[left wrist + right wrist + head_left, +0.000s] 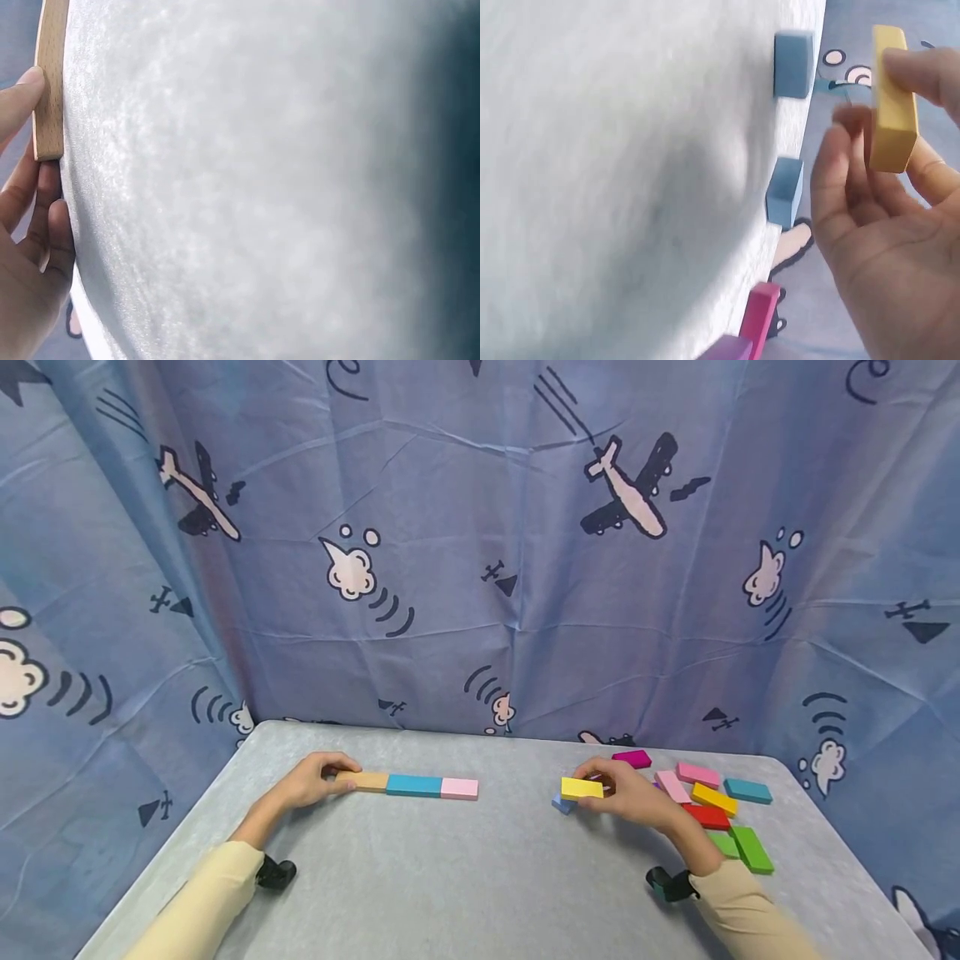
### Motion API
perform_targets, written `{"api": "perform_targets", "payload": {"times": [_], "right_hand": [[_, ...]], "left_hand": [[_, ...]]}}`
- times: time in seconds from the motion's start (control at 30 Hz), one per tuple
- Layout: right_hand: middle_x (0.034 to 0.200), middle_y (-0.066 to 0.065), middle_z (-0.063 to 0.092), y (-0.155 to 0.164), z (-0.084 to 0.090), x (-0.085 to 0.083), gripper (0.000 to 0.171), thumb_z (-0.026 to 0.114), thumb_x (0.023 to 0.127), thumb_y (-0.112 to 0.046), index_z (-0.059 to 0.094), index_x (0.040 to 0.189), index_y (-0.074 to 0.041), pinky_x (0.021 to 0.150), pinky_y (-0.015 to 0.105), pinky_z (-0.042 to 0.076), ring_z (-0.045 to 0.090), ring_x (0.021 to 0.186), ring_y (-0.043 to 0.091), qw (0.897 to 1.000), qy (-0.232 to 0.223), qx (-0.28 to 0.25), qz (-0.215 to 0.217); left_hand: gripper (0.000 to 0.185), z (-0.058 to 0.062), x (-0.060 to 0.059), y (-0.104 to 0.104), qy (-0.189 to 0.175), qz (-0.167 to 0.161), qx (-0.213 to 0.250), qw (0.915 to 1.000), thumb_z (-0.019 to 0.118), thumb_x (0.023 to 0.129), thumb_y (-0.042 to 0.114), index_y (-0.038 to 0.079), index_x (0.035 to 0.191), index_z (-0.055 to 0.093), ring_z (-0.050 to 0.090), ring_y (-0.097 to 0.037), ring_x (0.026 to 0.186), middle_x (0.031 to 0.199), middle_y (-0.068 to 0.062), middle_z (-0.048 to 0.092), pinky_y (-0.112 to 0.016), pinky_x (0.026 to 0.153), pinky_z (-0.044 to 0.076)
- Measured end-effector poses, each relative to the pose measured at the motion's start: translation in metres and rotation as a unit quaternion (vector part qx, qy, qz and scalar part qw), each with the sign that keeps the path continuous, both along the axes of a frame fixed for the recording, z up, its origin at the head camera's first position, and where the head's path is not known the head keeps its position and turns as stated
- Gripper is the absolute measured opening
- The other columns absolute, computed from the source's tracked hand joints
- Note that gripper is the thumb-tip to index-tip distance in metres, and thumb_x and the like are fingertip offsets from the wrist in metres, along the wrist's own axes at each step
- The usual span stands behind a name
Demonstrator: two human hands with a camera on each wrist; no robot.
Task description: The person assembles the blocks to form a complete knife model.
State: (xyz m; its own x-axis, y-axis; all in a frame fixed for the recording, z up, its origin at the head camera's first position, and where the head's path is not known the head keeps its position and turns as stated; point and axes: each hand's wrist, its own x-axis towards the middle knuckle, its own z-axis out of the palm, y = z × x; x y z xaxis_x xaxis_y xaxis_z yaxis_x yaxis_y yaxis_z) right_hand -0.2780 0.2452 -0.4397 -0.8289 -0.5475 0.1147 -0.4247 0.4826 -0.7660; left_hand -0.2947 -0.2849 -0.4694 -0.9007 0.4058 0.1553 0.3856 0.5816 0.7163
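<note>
There are three pink blocks (460, 789), two teal blocks (414, 786), two green blocks (751, 849), two yellow blocks (582, 788), one wooden block (367, 781), one red block (707, 816), one magenta block (632, 759), and at least one purple block (729, 349) and one blue block (562, 805).

I can't read any text, label, brand, number or sign in any of my 3 views.
</note>
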Motion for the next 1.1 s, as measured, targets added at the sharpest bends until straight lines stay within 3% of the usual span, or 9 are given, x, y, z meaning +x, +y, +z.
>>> {"api": "perform_targets", "payload": {"times": [0.47, 0.8, 0.97, 1.1], "right_hand": [[0.093, -0.002, 0.062, -0.036, -0.014, -0.007, 0.027, 0.077, 0.077, -0.014, 0.067, 0.103, -0.012, 0.072, 0.035, 0.049, 0.056, 0.083, 0.02, 0.998, 0.061, -0.015, 0.017], [0.092, -0.002, 0.062, -0.067, -0.011, -0.007, 0.026, 0.075, 0.077, -0.01, 0.067, 0.101, -0.012, 0.075, 0.034, 0.048, 0.055, 0.083, 0.018, 0.999, 0.048, -0.003, 0.016], [0.092, 0.01, 0.065, -0.087, 0.003, 0.001, 0.028, 0.074, 0.074, 0.003, 0.068, 0.1, 0.0, 0.074, 0.049, 0.046, 0.057, 0.083, 0.03, 0.998, 0.045, -0.031, 0.017], [0.092, 0.013, 0.065, -0.097, -0.001, -0.004, 0.028, 0.074, 0.073, 0.006, 0.068, 0.1, 0.003, 0.074, 0.054, 0.045, 0.057, 0.083, 0.033, 0.998, 0.038, -0.037, 0.023]], "left_hand": [[0.022, 0.0, 0.0, 0.002, 0.006, 0.006, -0.008, 0.9999, 0.072, 0.083, 0.012, 0.007, 0.104, 0.069, 0.057, -0.025, 0.092, 0.099, -0.005, 0.064, -0.043, 0.082, 0.044], [0.022, 0.0, 0.0, 0.002, 0.005, 0.004, -0.011, 0.9999, 0.072, 0.083, 0.013, 0.008, 0.104, 0.069, 0.056, -0.024, 0.092, 0.1, -0.005, 0.064, -0.043, 0.081, 0.044], [0.022, -0.002, 0.0, 0.002, 0.002, 0.004, 0.003, 1.0, 0.072, 0.083, 0.012, 0.007, 0.104, 0.069, 0.058, -0.022, 0.09, 0.098, -0.003, 0.065, -0.04, 0.08, 0.045], [0.023, -0.002, 0.0, 0.001, 0.005, 0.003, 0.006, 1.0, 0.073, 0.082, 0.013, 0.007, 0.104, 0.069, 0.058, -0.022, 0.09, 0.099, -0.003, 0.065, -0.04, 0.08, 0.045]]}}
